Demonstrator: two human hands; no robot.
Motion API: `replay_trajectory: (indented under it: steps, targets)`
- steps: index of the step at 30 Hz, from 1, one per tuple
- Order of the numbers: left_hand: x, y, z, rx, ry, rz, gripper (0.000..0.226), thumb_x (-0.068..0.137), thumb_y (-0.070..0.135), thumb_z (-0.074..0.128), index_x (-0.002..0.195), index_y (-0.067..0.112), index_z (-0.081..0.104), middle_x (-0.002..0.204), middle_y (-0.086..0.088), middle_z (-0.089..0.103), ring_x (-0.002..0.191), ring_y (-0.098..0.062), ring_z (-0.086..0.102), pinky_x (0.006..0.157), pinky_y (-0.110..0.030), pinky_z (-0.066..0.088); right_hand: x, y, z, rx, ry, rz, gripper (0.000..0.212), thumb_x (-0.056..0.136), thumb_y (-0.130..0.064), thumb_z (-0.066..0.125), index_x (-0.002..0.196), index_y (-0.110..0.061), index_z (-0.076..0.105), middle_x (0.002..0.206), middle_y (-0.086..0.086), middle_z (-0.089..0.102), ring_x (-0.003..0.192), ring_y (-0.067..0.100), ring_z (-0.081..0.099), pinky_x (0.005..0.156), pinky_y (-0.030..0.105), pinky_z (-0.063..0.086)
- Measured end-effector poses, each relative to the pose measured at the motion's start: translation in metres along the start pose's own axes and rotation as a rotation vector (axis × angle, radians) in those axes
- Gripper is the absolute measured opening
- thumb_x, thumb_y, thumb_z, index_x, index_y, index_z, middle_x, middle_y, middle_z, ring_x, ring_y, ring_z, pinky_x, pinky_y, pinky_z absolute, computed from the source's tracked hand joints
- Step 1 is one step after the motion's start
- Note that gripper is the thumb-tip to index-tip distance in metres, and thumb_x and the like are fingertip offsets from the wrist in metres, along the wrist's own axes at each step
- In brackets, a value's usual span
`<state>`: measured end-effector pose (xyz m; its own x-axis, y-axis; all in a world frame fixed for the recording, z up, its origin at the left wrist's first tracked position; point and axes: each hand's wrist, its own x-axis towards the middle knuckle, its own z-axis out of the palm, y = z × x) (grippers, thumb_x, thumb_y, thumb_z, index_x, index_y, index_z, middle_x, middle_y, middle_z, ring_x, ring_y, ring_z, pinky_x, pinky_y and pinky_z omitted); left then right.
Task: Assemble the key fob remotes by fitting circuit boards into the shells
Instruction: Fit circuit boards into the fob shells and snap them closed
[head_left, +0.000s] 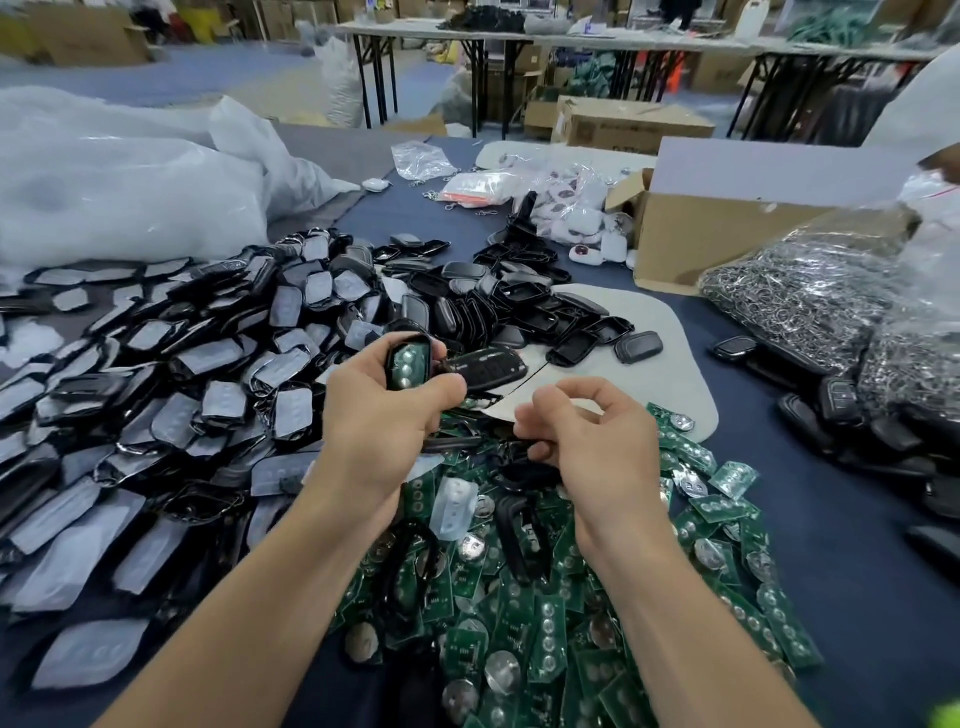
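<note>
**Q:** Fig. 1, head view. What does the left hand do?

**Operator:** From my station I see the left hand (384, 410) gripping a black shell (413, 339), which it holds upright above the worktop (831, 519). The thumb lies on its near side and the fingers curl round the far side. A green circuit board (409, 364) sits inside the shell, with its round contacts facing the camera.

**Q:** And the right hand?

**Operator:** The right hand (587, 431) hovers just beside the left, fingers curled over the heap of loose boards (545, 597). Something dark lies at its fingertips (motion blur hides the contact), so I cannot tell whether it grips anything.

**Q:** Surroundings?

**Operator:** To the left is a large pile of shells with grey button pads (182, 389). Beyond the hands, empty black shell halves (509, 306) spill onto a white mat (649, 364). One buttoned half (488, 368) lies just right of the held shell. Far right are a cardboard box (727, 234) and a clear bag of metal key rings (795, 291). Far left are white plastic sacks (130, 182).
</note>
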<state>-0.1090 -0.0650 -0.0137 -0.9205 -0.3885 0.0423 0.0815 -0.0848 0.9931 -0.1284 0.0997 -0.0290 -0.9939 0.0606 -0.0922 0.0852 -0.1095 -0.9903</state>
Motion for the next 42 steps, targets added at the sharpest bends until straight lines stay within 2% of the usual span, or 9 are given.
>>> replay_trajectory:
  steps: [5, 9, 13, 17, 21, 24, 34, 39, 42]
  targets:
    - [-0.007, 0.002, 0.006, 0.349, 0.156, 0.293, 0.037, 0.079, 0.008, 0.085, 0.086, 0.041, 0.07, 0.076, 0.019, 0.07, 0.064, -0.004, 0.063, 0.06, -0.016, 0.05, -0.009, -0.009, 0.002, 0.101, -0.109, 0.07, 0.01, 0.092, -0.013, 0.076, 0.085, -0.007, 0.072, 0.089, 0.014, 0.079, 0.087, 0.029, 0.078, 0.069, 0.028, 0.062]
    - [-0.02, 0.0, 0.011, 0.621, 0.07, 0.571, 0.037, 0.08, 0.014, 0.082, 0.094, 0.042, 0.063, 0.094, 0.028, 0.067, 0.085, 0.006, 0.065, 0.072, -0.003, 0.045, -0.017, -0.012, 0.01, 0.263, -0.155, 0.116, 0.026, 0.095, -0.016, 0.073, 0.098, 0.01, 0.066, 0.101, 0.026, 0.075, 0.09, 0.03, 0.077, 0.075, 0.029, 0.063]
    - [-0.023, -0.006, 0.014, 0.726, -0.035, 0.705, 0.032, 0.082, 0.014, 0.075, 0.097, 0.04, 0.064, 0.089, 0.027, 0.065, 0.081, 0.013, 0.059, 0.072, 0.001, 0.038, -0.02, -0.014, 0.011, 0.415, -0.147, 0.195, 0.01, 0.095, -0.012, 0.071, 0.094, -0.004, 0.066, 0.083, 0.013, 0.075, 0.073, 0.016, 0.071, 0.067, 0.024, 0.059]
    - [-0.018, -0.007, 0.014, 0.742, -0.093, 0.511, 0.031, 0.078, 0.026, 0.083, 0.096, 0.044, 0.065, 0.09, 0.028, 0.066, 0.082, 0.009, 0.061, 0.07, -0.002, 0.041, -0.015, -0.012, 0.009, 0.515, -0.135, 0.27, 0.015, 0.096, -0.003, 0.067, 0.089, -0.011, 0.057, 0.075, 0.006, 0.073, 0.067, 0.016, 0.069, 0.068, 0.029, 0.061]
    - [-0.011, -0.004, 0.015, 0.243, -0.147, 0.052, 0.009, 0.086, 0.044, 0.077, 0.089, 0.036, 0.074, 0.074, 0.012, 0.068, 0.06, -0.006, 0.055, 0.057, -0.021, 0.045, -0.007, -0.013, 0.001, 0.585, -0.099, 0.293, 0.016, 0.094, 0.001, 0.067, 0.097, -0.011, 0.056, 0.089, 0.015, 0.076, 0.081, 0.024, 0.074, 0.072, 0.033, 0.064]
    - [-0.007, -0.001, 0.013, -0.08, -0.099, -0.132, 0.023, 0.093, 0.034, 0.06, 0.098, 0.019, 0.076, 0.081, -0.003, 0.071, 0.06, -0.011, 0.056, 0.051, -0.022, 0.044, -0.002, -0.014, -0.006, 0.573, -0.129, 0.3, 0.02, 0.092, 0.002, 0.069, 0.105, -0.009, 0.058, 0.097, 0.017, 0.077, 0.093, 0.029, 0.074, 0.078, 0.039, 0.065]
    - [-0.006, 0.008, 0.008, 0.136, -0.197, -0.114, 0.023, 0.1, 0.01, 0.065, 0.1, 0.022, 0.084, 0.111, -0.004, 0.079, 0.102, -0.016, 0.075, 0.089, -0.029, 0.061, -0.008, -0.01, -0.002, 0.231, -0.228, 0.158, 0.029, 0.087, 0.008, 0.074, 0.104, -0.016, 0.072, 0.084, 0.004, 0.074, 0.076, 0.018, 0.069, 0.082, 0.037, 0.063]
    - [-0.006, 0.006, 0.004, 0.184, -0.143, -0.027, 0.024, 0.089, 0.001, 0.076, 0.093, 0.023, 0.086, 0.076, 0.006, 0.078, 0.058, -0.003, 0.065, 0.056, -0.014, 0.05, -0.012, -0.01, -0.002, 0.129, -0.284, 0.072, 0.029, 0.086, 0.003, 0.077, 0.101, -0.023, 0.076, 0.095, 0.005, 0.08, 0.085, 0.021, 0.076, 0.079, 0.03, 0.061]
    - [-0.002, 0.001, 0.002, 0.199, -0.055, 0.002, 0.03, 0.082, 0.002, 0.083, 0.097, 0.029, 0.084, 0.07, 0.009, 0.071, 0.052, -0.009, 0.061, 0.052, -0.018, 0.049, -0.012, -0.011, -0.003, 0.066, -0.277, 0.022, 0.03, 0.085, 0.002, 0.078, 0.104, -0.021, 0.076, 0.097, 0.005, 0.081, 0.083, 0.022, 0.078, 0.072, 0.024, 0.06]
